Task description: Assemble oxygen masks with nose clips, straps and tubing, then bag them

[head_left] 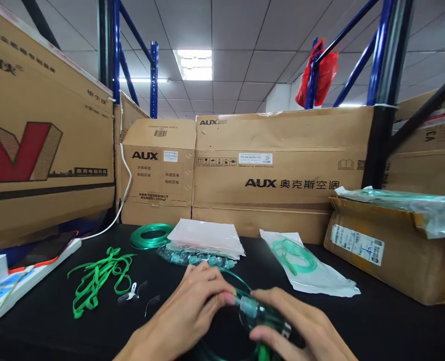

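We hold a clear green-tinted mask (258, 315) low in the middle of the view, just above the near edge of the black table (376, 321). Our left hand (187, 313) pinches the short port at its end between thumb and fingertips. Our right hand (305, 328) wraps around the mask's body from the other side. Thin green tubing (244, 289) loops around and under both hands.

Just beyond our hands lie a row of small bagged parts (196, 258) and a stack of clear bags (207, 236), with a coil of green tube (151, 235) beside it. Loose green straps (98, 278) lie to the left, and a sealed bag of tubing (305, 265) to the right.

Behind these, the long carton (278, 170) reads "AUX 奥克斯空调". It has "AUX" again at its top corner and a white sticker too small for us to read. The smaller carton (157, 168) also says "AUX" above Chinese print. The box on the left (38, 135) bears a large red V shape. The open carton on the right (388, 255) has a white barcode label that we cannot make out.
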The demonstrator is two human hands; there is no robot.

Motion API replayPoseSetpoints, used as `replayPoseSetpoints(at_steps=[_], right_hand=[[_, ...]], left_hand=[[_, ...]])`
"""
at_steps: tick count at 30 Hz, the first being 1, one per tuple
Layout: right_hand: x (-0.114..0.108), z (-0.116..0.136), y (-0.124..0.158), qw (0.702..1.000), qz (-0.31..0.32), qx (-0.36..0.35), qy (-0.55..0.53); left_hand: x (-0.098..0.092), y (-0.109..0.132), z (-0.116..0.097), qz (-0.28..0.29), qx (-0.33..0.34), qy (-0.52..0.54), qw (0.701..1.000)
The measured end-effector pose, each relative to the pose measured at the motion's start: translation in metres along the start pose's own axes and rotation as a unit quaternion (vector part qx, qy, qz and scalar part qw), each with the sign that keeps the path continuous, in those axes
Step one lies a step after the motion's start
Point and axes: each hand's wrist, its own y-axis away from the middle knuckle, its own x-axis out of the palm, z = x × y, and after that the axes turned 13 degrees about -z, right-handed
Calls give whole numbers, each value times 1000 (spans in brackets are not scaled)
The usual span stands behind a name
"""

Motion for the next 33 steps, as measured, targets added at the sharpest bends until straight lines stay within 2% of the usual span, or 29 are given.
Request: replayPoseSetpoints(at_steps=[3, 6, 9, 12, 14, 17, 21, 26, 33], right_hand=[[-5, 1, -20, 996, 5, 84, 0], [-8, 4, -39, 986, 48, 147, -69], [-8, 7, -50, 970, 55, 189, -142], [-9, 6, -53, 950, 78, 223, -203], [-9, 5, -55, 943, 88, 242, -212], [-10, 5, -57, 948, 98, 240, -185], [-10, 11, -58, 949, 91, 250, -168], [-9, 22, -60, 939, 103, 271, -183], [-7, 14, -54, 954, 96, 231, -163]], left_hand=[[-1, -19, -7, -44, -7, 19, 999], [2, -29, -12, -101, 4, 1, 995], [3, -34, -16, -140, 28, -40, 989], [2, -36, -17, -149, 48, -82, 984], [2, -36, -16, -136, 59, -93, 985], [5, -35, -13, -116, 63, -80, 988], [11, -34, -7, -145, 49, -66, 986], [9, -34, -2, -140, 84, -48, 985], [3, -34, -5, -137, 106, -51, 984]])
